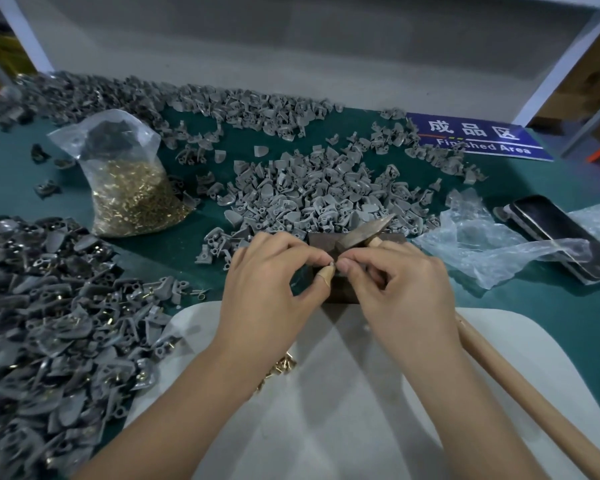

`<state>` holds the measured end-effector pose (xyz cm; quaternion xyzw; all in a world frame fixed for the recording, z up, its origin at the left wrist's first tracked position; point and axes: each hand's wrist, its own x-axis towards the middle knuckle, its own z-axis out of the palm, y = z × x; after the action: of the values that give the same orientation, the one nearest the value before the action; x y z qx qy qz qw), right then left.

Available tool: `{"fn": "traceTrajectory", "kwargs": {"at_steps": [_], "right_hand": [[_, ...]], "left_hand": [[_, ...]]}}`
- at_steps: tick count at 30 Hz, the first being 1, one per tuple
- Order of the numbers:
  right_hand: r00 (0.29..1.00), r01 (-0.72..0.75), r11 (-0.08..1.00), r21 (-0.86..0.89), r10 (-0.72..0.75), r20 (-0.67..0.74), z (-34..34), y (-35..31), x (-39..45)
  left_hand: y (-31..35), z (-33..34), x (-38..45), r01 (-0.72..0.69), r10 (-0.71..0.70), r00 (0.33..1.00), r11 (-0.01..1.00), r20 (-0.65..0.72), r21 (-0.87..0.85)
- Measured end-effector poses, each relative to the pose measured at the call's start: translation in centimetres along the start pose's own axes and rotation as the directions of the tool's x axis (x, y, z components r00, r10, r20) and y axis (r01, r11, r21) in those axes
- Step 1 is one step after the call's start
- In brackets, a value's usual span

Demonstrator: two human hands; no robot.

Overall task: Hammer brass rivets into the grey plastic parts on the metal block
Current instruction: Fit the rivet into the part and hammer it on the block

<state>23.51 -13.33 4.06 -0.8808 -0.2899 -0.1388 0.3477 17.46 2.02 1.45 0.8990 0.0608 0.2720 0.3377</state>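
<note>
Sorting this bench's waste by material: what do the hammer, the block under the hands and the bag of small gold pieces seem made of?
Long-handled hammer: dull grey-brown metal head, pale wooden handle with a bare matt look. Dark rectangular block: probably metal, brownish and unpolished. Clear bag of gold pieces: thin glossy plastic film; shiny yellow contents look like brass.
</note>
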Motion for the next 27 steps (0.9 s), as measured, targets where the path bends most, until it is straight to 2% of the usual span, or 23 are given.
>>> {"fn": "traceTrajectory", "kwargs": {"at_steps": [7,14,23,27], "right_hand": [[0.995,0.08,0.997,-0.002,-0.08,0.058,-0.3,0.9,0.1],[1.0,0.011,0.999,0.048,-0.012,0.014,-0.1,0.3,0.2],[0.997,0.029,0.994,-0.102,-0.022,0.07,-0.4,-0.8,0.3],[0.997,0.009,0.995,-0.098,-0.002,0.075,-0.5,-1.1,0.5]], "left_hand": [[0.0,-0.1,0.1,0.0,0.0,1.0,1.0,0.015,-0.006],[-0.5,0.2,0.1,-0.019,0.019,1.0,0.999,0.007,-0.033],[-0.3,0.1,0.2,-0.014,0.014,1.0,1.0,0.009,-0.028],[-0.1,-0.1,0.3,0.0,0.0,1.0,1.0,0.008,0.01]]}}
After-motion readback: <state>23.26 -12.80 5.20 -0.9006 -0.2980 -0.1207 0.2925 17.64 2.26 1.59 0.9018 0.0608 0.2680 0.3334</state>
